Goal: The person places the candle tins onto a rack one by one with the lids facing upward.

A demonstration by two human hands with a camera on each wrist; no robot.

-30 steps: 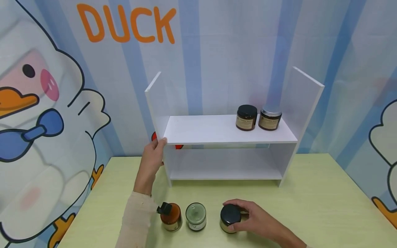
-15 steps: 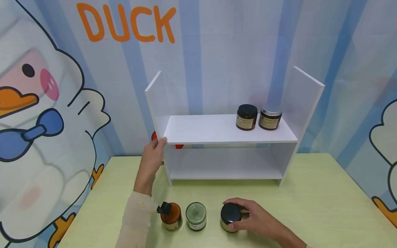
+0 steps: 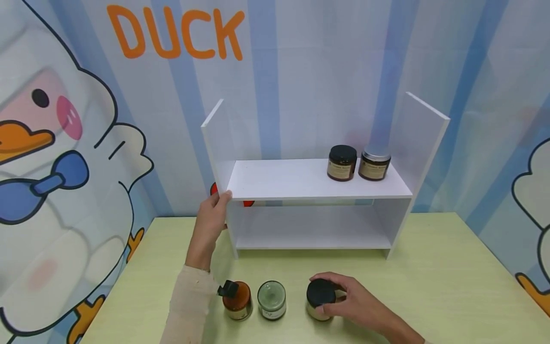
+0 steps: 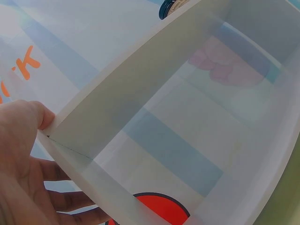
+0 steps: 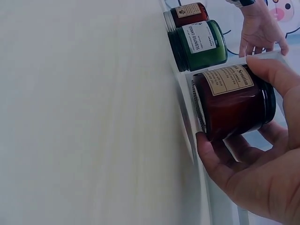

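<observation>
My left hand [image 3: 210,217] grips the left side panel of a small white two-tier shelf [image 3: 318,188], thumb at the front edge by the upper board. In the left wrist view, its fingers [image 4: 65,200] lie along the panel's outer face. My right hand [image 3: 354,306] holds a candle jar [image 3: 321,294] with a black lid, thumb and fingers curled round its sides. Seen from the right wrist, this candle jar [image 5: 229,105] is dark amber glass with a beige label. It is close over the table in front of the shelf.
Left of the held jar stand a green scented candle jar [image 3: 271,301] and an amber jar [image 3: 237,303] with a black piece at its top. Two dark labelled jars, one black-lidded [image 3: 342,163] and one silver-lidded [image 3: 374,165], sit on the upper board. A duck-print curtain [image 3: 301,71] hangs behind.
My right hand and the candle jar have shifted very slightly right and toward the shelf. The left hand and the shelf stay where they were.
</observation>
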